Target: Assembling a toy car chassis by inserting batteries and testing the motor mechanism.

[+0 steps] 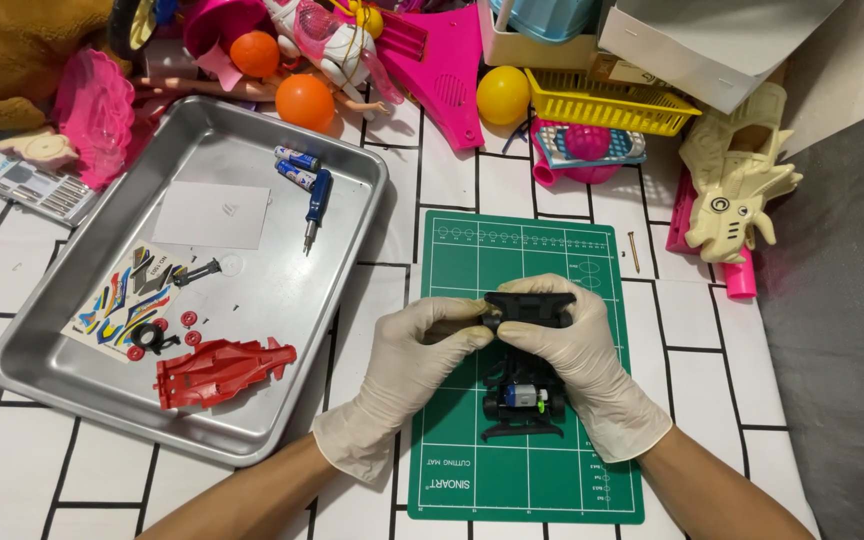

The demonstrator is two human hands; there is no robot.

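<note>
Both my hands wear pale latex gloves and hold a small black toy car chassis (524, 352) over a green cutting mat (522, 470). My left hand (414, 360) grips the chassis on its left side near the front bumper. Over the right side, my right hand (580, 350) covers the chassis with its fingers on the black front piece. The rear end with wheels and a small silver motor (520, 397) shows below my hands. The middle of the chassis is hidden by my fingers.
A metal tray (102, 395) at left holds a red car body shell (220, 372), a sticker sheet (127, 300), a blue screwdriver (316, 205), two batteries (296, 166) and small red parts. Toys, orange and yellow balls and a yellow basket (602, 100) crowd the far edge.
</note>
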